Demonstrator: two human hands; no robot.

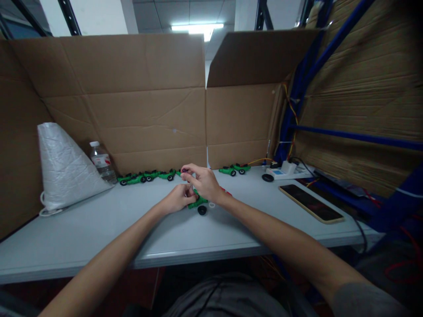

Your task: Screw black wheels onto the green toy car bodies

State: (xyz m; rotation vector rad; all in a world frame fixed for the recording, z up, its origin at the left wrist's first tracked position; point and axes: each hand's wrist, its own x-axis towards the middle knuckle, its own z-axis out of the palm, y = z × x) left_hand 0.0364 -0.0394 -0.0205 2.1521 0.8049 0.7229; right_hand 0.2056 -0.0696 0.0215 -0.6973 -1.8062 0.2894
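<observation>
A green toy car [198, 201] with a black wheel [202, 210] is in front of me at the middle of the table. My left hand [178, 199] is closed on the car's left end, fingertips pressed together. Just above it, my right hand [204, 181] pinches a small dark piece [184, 170] between thumb and forefinger; its kind is too small to tell. The right hand hides part of the car. Beside the car lies a small white ring [212, 205], and something red [226, 191] shows behind my right wrist.
Several green toy cars [148, 176] line the back left; two more [234, 170] stand back right. A white bag [68, 171] and water bottle [102, 163] are left. On the right are a phone [310, 203], power strip [291, 171] and black disc [267, 177]. Cardboard [158, 114] walls the back.
</observation>
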